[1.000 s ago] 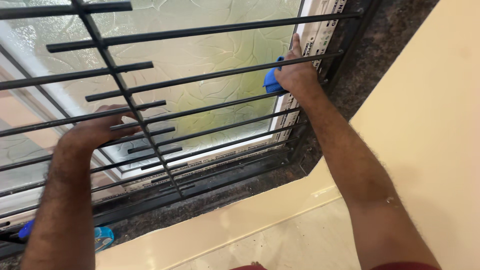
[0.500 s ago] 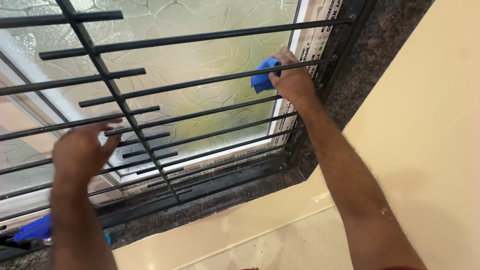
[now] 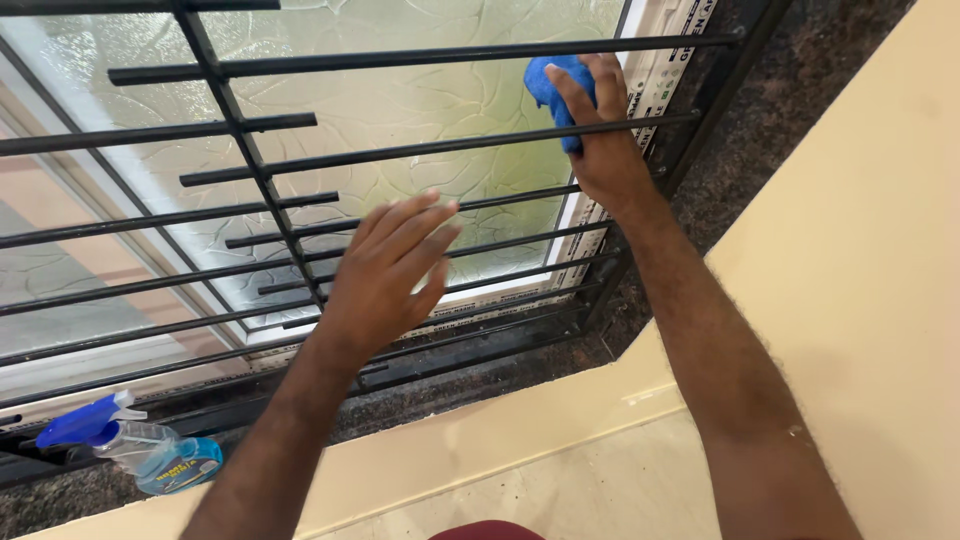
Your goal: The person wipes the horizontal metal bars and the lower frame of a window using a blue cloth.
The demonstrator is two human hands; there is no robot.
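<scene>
Fingers of the right hand (image 3: 605, 150) reach between two bars of the black window grille (image 3: 250, 180) and press a blue cloth (image 3: 553, 85) flat against the frosted glass pane (image 3: 400, 110), close to the white window frame (image 3: 640, 110). From those fingertips the cloth bunches toward 11 o'clock, its long axis running roughly 11 to 5. Left hand (image 3: 385, 275) hovers in front of the bars, fingers spread and holding nothing, well apart from the cloth, which lies at its 1 o'clock. A spray bottle (image 3: 150, 455) lies on the dark stone sill (image 3: 480, 380) at 8 o'clock from the left hand.

Blue-labelled spray bottle (image 3: 150, 455), perhaps lying, lower left.
</scene>
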